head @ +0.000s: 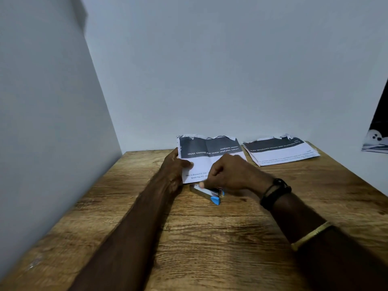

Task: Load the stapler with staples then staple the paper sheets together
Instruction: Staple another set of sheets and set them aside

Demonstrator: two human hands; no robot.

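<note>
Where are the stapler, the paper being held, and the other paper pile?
stapler point(205, 193): head view, silver body.
held paper point(210, 147): head view, dark band.
paper pile point(283, 154): head view, white area.

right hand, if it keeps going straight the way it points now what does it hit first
Most likely the left hand, which grips the paper by its left edge. The right hand points leftward across the paper's lower part, just above the stapler. Depth is unclear, so it could pass in front.

you sit at a plain desk corner, office or home unclear. a wood-grain tabletop point(210, 238) meets bare pale walls point(210, 70), printed sheets point(281, 152) on it.
</note>
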